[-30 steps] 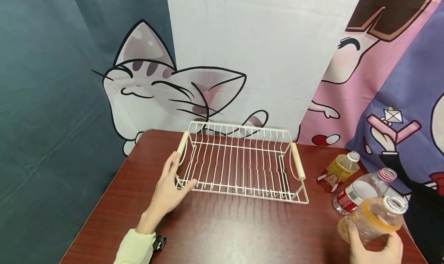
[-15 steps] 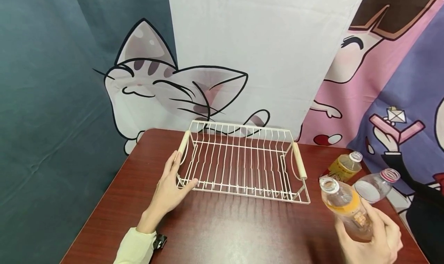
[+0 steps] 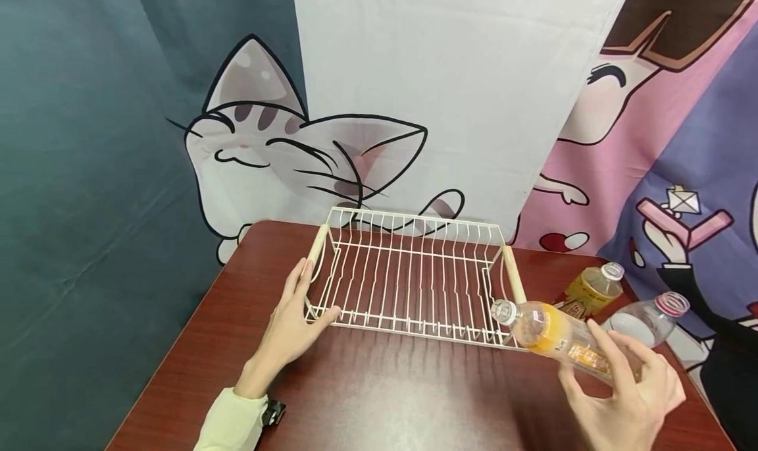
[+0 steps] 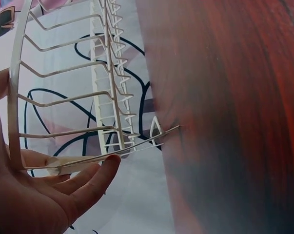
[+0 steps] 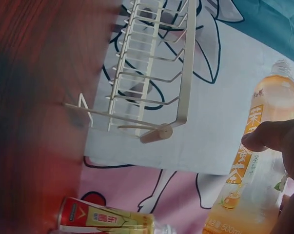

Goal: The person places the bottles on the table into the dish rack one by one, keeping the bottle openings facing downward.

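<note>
An off-white wire dish rack (image 3: 414, 217) with wooden handles stands on the table. My left hand (image 3: 287, 326) rests against its left end, fingers extended along the wooden handle and thumb at the front corner. In the left wrist view, those fingers (image 4: 90, 192) lie along the rack's side. My right hand (image 3: 630, 392) grips a clear plastic drink bottle (image 3: 551, 332) with an orange label around its lower half. The bottle is tilted, its neck pointing left and overlapping the rack's front right corner in the head view. The right wrist view shows my thumb across the label (image 5: 244, 161).
At the table's right side lie a bottle (image 3: 592, 291) with a yellow and red label and a clear bottle (image 3: 636, 322) with a red neck ring. A cartoon cat cloth (image 3: 438, 95) hangs behind the dark red table (image 3: 414, 398).
My right hand has brought the orange-label bottle left from beside the other bottles and turned its neck from right to left. The left hand and rack stay in place.
</note>
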`<control>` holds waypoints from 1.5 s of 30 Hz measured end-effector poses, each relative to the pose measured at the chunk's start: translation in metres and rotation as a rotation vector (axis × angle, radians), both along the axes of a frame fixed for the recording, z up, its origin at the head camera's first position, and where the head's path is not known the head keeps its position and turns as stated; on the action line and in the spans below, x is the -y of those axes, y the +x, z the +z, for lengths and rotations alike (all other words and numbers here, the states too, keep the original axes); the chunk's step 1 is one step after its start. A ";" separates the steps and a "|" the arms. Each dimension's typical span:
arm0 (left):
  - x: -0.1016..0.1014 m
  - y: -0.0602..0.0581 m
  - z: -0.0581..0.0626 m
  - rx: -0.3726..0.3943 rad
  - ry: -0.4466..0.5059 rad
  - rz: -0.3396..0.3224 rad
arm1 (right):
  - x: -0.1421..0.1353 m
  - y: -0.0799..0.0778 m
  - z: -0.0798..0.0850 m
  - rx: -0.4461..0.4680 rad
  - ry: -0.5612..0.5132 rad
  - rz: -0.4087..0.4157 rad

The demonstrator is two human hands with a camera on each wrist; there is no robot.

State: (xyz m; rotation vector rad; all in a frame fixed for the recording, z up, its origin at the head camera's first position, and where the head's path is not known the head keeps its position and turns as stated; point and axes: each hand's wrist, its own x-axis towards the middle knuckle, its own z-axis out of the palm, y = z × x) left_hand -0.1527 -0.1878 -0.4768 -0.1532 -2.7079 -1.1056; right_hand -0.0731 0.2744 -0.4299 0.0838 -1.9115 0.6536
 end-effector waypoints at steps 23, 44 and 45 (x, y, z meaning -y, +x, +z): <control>0.001 0.003 0.000 0.003 0.006 0.001 | 0.020 -0.012 0.012 -0.064 0.139 0.126; -0.035 0.007 0.043 -0.243 -0.007 -0.044 | 0.049 -0.026 0.012 -0.074 0.222 0.241; -0.040 0.009 0.047 -0.267 -0.005 -0.072 | 0.050 -0.026 0.014 -0.076 0.221 0.242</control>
